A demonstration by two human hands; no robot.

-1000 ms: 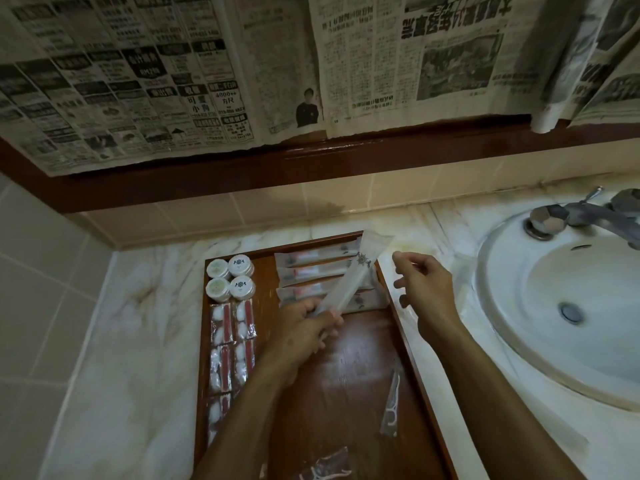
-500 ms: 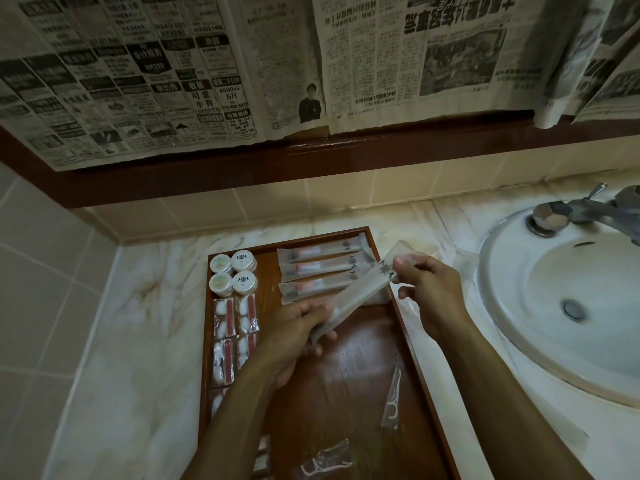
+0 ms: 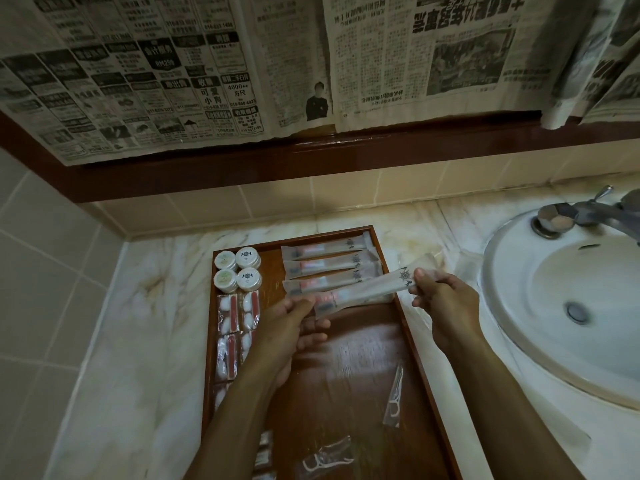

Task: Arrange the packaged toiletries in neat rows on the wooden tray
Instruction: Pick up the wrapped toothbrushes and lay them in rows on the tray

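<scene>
A long toothbrush packet (image 3: 367, 291) is hanging tilted just above the wooden tray (image 3: 427, 368), centre of the frame; the left hand (image 3: 289, 332) is pinching its lower end and the right hand (image 3: 440, 299) its upper end. Above it, three like packets (image 3: 327, 266) are already lying in a row. At the tray's upper left, four round tubs (image 3: 237, 270) and cotton packets (image 3: 237, 311) are sitting in order. Two floss-pick packets (image 3: 393, 398) at the bottom are lying loose, so the job is looking well past half done.
</scene>
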